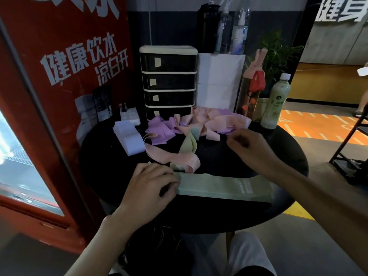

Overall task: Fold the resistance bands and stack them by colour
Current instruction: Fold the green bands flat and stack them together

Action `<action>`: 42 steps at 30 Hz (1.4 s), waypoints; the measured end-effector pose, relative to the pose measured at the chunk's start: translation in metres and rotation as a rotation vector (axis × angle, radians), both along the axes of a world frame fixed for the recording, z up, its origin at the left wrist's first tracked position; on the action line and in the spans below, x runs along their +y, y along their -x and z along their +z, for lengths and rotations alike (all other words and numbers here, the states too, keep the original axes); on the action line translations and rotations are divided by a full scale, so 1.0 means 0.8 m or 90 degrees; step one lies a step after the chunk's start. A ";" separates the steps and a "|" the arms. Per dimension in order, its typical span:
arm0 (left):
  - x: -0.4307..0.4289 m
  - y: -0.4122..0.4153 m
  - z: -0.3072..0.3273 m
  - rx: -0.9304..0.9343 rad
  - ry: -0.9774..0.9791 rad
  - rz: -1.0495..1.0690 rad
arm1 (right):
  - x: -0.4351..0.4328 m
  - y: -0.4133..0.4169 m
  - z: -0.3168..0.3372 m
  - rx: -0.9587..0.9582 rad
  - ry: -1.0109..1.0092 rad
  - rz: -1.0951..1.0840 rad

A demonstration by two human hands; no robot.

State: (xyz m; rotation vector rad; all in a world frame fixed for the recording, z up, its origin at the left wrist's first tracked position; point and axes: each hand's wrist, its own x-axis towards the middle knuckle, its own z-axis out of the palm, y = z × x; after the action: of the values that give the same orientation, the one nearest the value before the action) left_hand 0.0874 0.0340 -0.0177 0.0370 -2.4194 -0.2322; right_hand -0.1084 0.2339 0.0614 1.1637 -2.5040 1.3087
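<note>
Stretching from left hand (pixel 151 188): green band (pixel 223 188)

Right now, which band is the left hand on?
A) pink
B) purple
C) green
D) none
C: the left hand grips the left end of the green band, which lies flat near the front edge of the table.
</note>
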 end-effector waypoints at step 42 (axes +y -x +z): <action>-0.007 0.053 0.136 0.157 -0.128 -0.030 | -0.101 0.031 0.098 -0.083 0.201 0.072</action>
State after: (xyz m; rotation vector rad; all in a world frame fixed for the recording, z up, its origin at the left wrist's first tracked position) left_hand 0.0452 0.0283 0.0914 0.0390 -2.1461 -0.4727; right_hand -0.1334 0.1527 0.1395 1.1933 -2.2259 1.7827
